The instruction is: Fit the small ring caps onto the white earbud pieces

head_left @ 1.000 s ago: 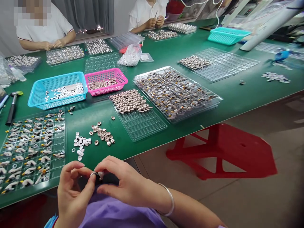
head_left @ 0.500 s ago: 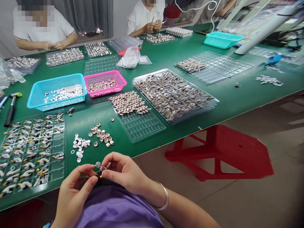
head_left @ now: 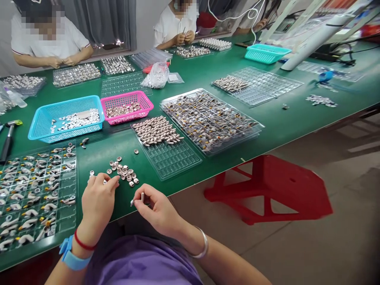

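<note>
My right hand [head_left: 150, 206], near the table's front edge, pinches a small pale part [head_left: 143, 196]. A stub of it sticks up between the fingers, and a whitish end shows at the fingertips. My left hand [head_left: 99, 198] reaches palm down over a group of small white discs [head_left: 92, 173], most of them hidden under it. Its fingers are bent and somewhat apart; whether they touch a disc I cannot tell. Just beyond and to the right lie several beige cups [head_left: 126, 172], loose on the green table [head_left: 97, 154].
At left lies a clear tray [head_left: 67, 219] of curved parts, with a hammer [head_left: 7, 140] behind it. Blue [head_left: 38, 126] and pink [head_left: 148, 105] baskets stand beyond. Right of the cups are a tray [head_left: 169, 162] of beige pegs and stacked filled trays [head_left: 212, 120]. A red stool [head_left: 291, 186] stands right; co-workers sit opposite.
My left hand has left the right hand's side and moved forward and up over the white discs. My right hand keeps its small part and has shifted slightly right. The view has shifted a little.
</note>
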The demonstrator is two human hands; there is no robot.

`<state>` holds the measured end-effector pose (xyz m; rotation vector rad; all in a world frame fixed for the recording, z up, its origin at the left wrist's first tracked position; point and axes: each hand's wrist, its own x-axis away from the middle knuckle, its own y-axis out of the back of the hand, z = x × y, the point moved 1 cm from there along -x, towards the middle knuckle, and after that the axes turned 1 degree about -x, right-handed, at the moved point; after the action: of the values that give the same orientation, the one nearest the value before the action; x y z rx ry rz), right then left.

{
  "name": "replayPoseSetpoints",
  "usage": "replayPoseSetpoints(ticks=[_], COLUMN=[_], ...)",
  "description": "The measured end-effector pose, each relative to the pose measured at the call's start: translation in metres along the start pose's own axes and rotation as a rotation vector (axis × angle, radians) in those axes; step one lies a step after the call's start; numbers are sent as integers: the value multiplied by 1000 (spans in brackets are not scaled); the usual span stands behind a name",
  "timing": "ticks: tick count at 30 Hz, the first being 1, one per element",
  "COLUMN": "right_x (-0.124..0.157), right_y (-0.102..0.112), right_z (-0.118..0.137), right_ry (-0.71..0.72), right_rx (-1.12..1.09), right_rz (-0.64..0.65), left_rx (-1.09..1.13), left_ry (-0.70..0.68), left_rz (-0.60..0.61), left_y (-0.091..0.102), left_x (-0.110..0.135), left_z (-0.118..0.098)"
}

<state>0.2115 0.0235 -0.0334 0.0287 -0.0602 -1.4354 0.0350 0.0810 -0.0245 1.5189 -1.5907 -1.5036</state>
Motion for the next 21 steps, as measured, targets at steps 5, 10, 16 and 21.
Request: replayPoseSetpoints(ticks=[5,10,16,21], right_x=[0,0,0,-1], right_y=[4,2,-6,-11], right_z=[0,4,14,18], right_ry=[61,31,10,12], right_rx=[17,-109,-194,-159], right_rz=[-11,70,123,137], left_rx=[136,385,772,862], left_ry=[20,70,336,403], left_rz=[56,109,101,7], left_y=[1,15,27,26], left_x=[2,28,53,60], left_z=[-5,-12,-16,-18])
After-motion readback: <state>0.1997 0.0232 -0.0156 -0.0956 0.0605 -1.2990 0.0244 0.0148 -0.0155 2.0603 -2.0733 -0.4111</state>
